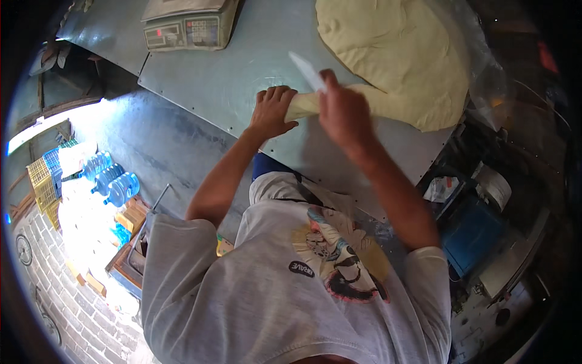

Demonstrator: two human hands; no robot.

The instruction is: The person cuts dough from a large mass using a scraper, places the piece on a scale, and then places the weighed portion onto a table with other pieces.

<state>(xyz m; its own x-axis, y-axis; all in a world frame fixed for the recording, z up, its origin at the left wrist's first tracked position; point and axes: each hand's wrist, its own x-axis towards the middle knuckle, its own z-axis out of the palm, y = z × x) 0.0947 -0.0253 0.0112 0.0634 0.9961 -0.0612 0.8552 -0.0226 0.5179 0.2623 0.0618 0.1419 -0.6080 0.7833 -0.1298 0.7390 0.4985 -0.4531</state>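
Note:
A large mass of pale yellow dough (394,48) lies on the grey metal table (200,79), and a narrow strip of dough (303,105) runs from it to the left. My left hand (273,112) grips the free end of that strip, its fingers curled over the far side and its thumb toward me. In my right hand (345,115) is a knife (307,71), its pale blade slanting up and to the left. This hand is just above the strip, to the right of my left hand, and hides part of the strip and the knife's handle.
A digital scale (188,27) stands at the table's far left. Clear plastic sheeting (488,79) hangs by the right edge. Below right is a blue box (473,236) among clutter. On the floor at left are blue water jugs (121,188) and yellow crates (42,182).

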